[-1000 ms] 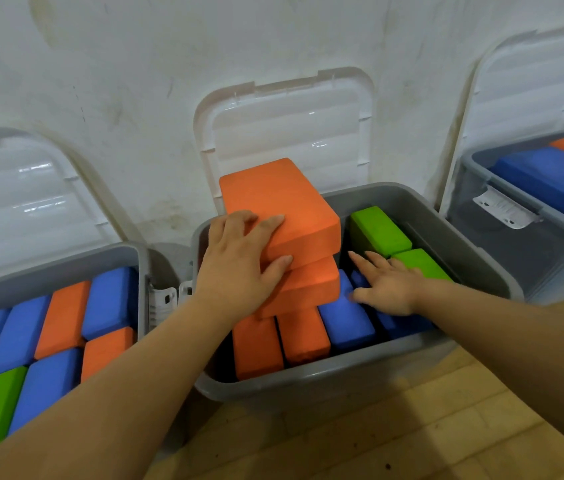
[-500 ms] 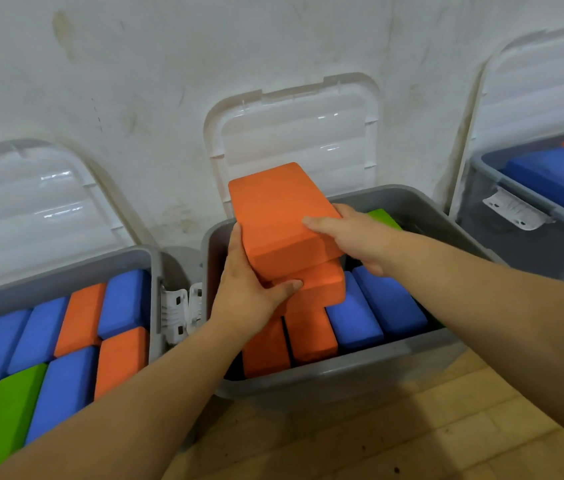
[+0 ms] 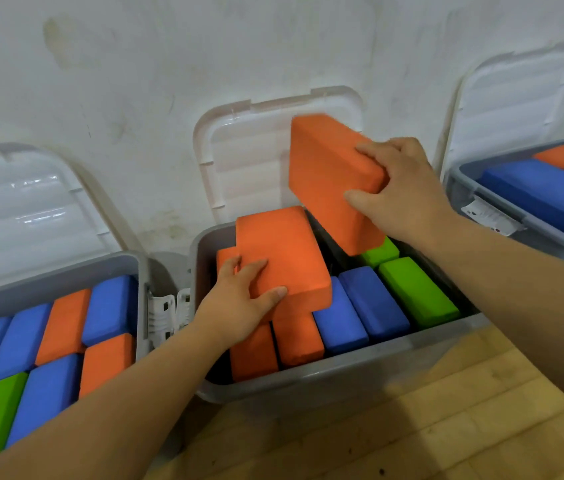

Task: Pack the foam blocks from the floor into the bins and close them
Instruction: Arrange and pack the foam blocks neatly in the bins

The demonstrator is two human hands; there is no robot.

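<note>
Middle bin [image 3: 343, 372]: grey, open, set on a wooden floor [image 3: 447, 420] against a white wall. Its clear lid [image 3: 260, 150] is stood up behind it, leant on the wall.

Right hand [image 3: 402, 188]: a raised orange block [image 3: 329, 174] is held in the air above the bin's far right part. The block is tilted, its far end higher and in front of the lid. The fingers are curled over its right edge and the thumb is pressed to its near side.

Left hand [image 3: 242, 303]: laid on a lower orange block [image 3: 284, 258], which lies flat on top of the orange blocks [image 3: 294, 341] packed at the bin's left. The fingers are bent over its near left corner and the thumb is set along the near edge; it seems a grip rather than a flat press, though the underside is hidden.

Also packed in the middle bin: two blue blocks [image 3: 339, 313] side by side, then a green block [image 3: 415, 289] at the right. A second green block [image 3: 381, 252] is seen behind it, partly covered by the raised block.

Left bin [image 3: 52, 273]: open, filled with blue, orange and green blocks, with its lid [image 3: 14, 209] leant back.

Right bin [image 3: 530, 226]: open, blue and orange blocks noted inside, lid [image 3: 516, 98] upright behind.
</note>
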